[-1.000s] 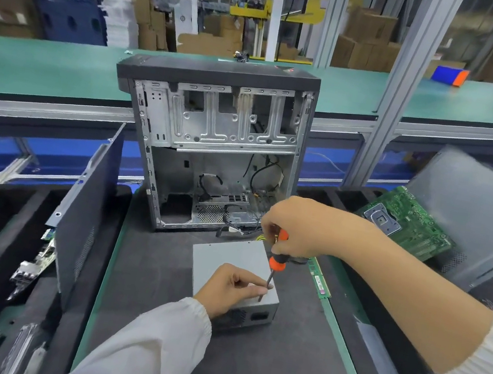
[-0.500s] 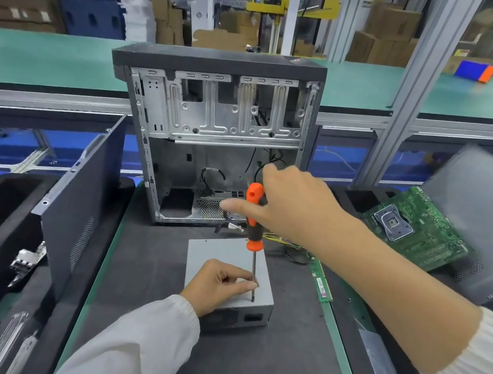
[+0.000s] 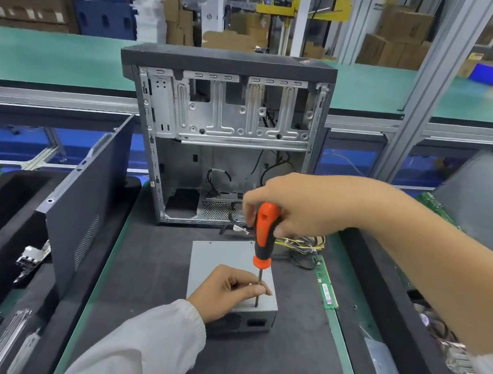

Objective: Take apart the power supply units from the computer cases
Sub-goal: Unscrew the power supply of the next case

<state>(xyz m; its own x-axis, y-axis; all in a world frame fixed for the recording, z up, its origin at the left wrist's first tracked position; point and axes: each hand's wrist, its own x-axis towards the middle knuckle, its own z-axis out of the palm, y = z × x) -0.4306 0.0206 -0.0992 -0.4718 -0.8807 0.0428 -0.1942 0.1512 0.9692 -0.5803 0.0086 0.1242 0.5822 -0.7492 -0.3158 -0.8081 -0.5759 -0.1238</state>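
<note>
The power supply unit lies flat on the dark worktop, just in front of the open computer case, its cable bundle trailing toward the case. The right hand has its grip clenched round the orange-and-black handle of a screwdriver, held upright with the tip down on the unit's top near the front edge. The left hand rests on the lid and pinches the shaft, steadying it. The unit looks like a stiff sheet-metal box, probably fairly heavy and smooth-sided; I would hold it by its flat sides or edges, never by the wires or the vent grille.
</note>
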